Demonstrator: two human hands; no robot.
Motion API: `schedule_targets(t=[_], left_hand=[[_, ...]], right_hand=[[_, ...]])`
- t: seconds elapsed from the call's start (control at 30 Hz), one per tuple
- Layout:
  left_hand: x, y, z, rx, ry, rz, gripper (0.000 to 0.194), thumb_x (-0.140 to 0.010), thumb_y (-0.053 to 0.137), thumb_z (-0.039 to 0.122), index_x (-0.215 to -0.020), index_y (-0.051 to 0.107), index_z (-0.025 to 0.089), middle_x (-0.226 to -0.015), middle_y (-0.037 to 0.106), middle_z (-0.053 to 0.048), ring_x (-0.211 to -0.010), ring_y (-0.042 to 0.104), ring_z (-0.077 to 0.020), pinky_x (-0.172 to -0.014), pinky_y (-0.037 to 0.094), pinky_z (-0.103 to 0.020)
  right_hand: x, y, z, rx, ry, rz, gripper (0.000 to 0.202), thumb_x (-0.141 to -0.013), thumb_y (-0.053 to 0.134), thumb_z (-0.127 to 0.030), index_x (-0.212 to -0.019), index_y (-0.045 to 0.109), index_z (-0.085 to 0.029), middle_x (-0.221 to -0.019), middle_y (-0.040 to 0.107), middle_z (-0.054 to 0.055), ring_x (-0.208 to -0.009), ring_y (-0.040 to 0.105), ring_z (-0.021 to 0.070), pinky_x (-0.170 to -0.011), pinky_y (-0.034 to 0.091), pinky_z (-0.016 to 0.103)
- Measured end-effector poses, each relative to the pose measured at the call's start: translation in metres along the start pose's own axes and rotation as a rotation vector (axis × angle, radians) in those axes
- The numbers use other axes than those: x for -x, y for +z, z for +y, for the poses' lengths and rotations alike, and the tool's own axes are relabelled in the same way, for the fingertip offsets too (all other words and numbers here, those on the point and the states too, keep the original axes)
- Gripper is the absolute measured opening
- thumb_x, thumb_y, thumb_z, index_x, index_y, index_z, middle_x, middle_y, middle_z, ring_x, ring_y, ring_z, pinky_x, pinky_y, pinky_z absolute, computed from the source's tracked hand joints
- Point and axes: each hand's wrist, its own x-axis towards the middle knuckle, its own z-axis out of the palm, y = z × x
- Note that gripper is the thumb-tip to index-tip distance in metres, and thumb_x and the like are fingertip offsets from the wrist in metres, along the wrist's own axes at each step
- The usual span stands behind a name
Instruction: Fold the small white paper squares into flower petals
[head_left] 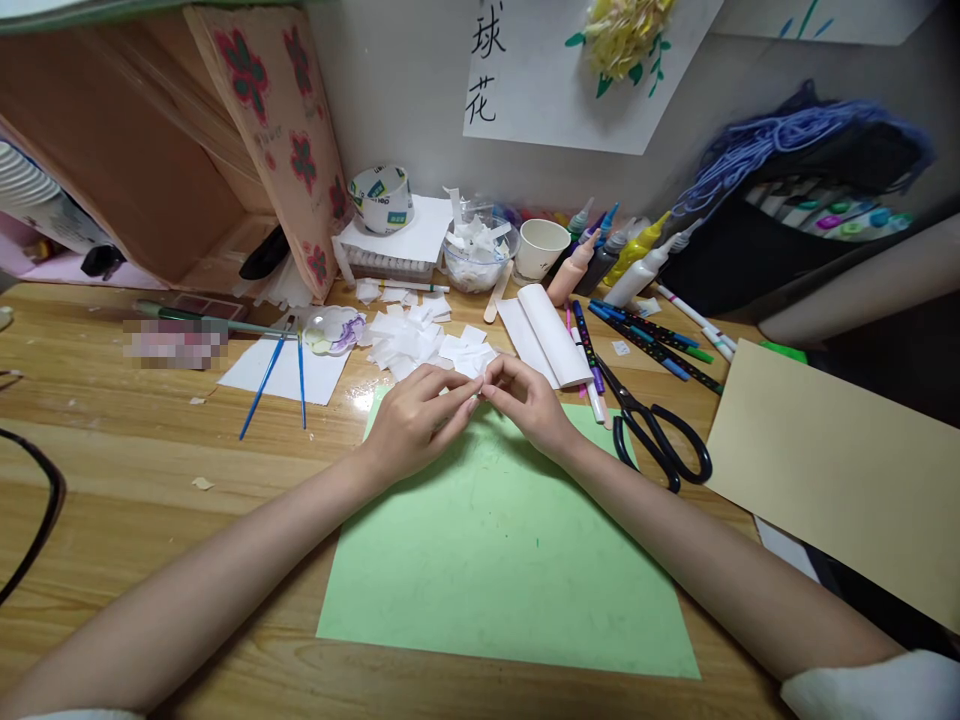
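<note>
My left hand (424, 415) and my right hand (529, 405) meet fingertip to fingertip over the far edge of a green sheet of paper (510, 570). Both are closed in a pinch on a small white paper piece (481, 388), mostly hidden by the fingers. Just beyond them lies a loose pile of cut white paper pieces (409, 337). A rolled sheet of white paper (551, 335) rests behind my right hand, with black-handled scissors (656, 430) to its right.
Paintbrushes (262, 385) lie on white paper at left beside a paint palette (334, 330). At the back stand a tape roll (381, 200), a bowl of paper scraps (478, 255), a paper cup (540, 250) and paint bottles (574, 270). Markers (652, 340) and tan card (840, 470) occupy the right.
</note>
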Motion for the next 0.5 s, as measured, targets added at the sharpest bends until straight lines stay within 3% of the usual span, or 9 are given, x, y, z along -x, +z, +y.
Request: schedule_targets(t=[0.5], left_hand=[[-0.0006, -0.0002, -0.0006, -0.017, 0.016, -0.003, 0.027, -0.083, 0.055, 0.013, -0.109, 0.060, 0.016, -0.092, 0.066, -0.008, -0.083, 0.057, -0.0160, -0.070, 0.047, -0.029]], right_hand=[[-0.0001, 0.0003, 0.0007, -0.019, 0.005, -0.004, 0.010, -0.082, 0.055, -0.025, -0.077, 0.049, -0.019, -0.074, 0.048, -0.001, -0.069, 0.048, 0.0122, -0.064, 0.038, 0.026]])
